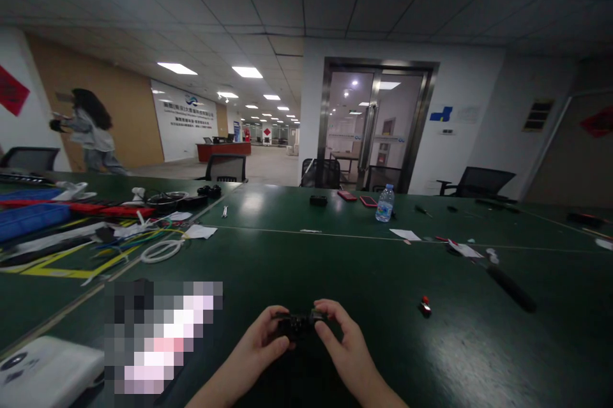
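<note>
Between my two hands, just above the green table [249,274], is a small black device [300,325] with rounded parts on its front; its exact kind is too dark to make out. My left hand [265,339] grips its left end, thumb in front and fingers behind. At the right end, my right hand [339,333] pinches it between thumb and fingers. Both hands are closed on the same device. On the table to the right lies a small red and metallic piece [425,307], apart from my hand.
Left are a white box-shaped device [48,370], a pixelated patch, a coiled white cable [161,251], blue trays [33,221] and loose wires. Farther back stand a water bottle [384,204] and a black box [318,200]. A black rod [511,288] lies right. A person [93,130] is beyond the table.
</note>
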### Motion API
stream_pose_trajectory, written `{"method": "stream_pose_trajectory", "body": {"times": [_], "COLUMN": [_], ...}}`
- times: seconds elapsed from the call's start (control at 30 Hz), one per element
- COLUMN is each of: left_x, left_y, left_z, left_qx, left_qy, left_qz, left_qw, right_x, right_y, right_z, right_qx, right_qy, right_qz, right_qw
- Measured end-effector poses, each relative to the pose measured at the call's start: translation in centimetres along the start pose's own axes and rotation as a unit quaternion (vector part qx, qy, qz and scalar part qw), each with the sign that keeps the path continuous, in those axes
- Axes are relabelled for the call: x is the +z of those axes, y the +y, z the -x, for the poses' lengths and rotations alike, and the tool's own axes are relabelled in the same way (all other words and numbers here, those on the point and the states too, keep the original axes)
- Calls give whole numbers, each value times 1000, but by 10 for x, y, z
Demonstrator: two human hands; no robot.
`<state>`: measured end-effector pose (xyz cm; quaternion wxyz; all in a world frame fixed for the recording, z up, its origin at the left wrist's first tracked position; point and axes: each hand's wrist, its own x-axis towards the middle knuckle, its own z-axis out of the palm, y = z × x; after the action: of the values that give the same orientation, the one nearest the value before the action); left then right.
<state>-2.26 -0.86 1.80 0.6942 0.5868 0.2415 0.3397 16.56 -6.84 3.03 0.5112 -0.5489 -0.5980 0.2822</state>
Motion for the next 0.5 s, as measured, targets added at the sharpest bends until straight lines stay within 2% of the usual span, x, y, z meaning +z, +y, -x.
{"method": "stream_pose_trajectory", "body": {"times": [0.5], "left_x": [-11], "left_y": [-4], "left_z": [1], "left_qx": [-10], "left_qy": [47], "left_qz": [-9], "left_qw": [999], "right_x": [-7], "right_y": [30], "right_z": [-4], "right_qx": [67], "right_qy": [123], "right_qz": [-103], "right_qw": [985]}}
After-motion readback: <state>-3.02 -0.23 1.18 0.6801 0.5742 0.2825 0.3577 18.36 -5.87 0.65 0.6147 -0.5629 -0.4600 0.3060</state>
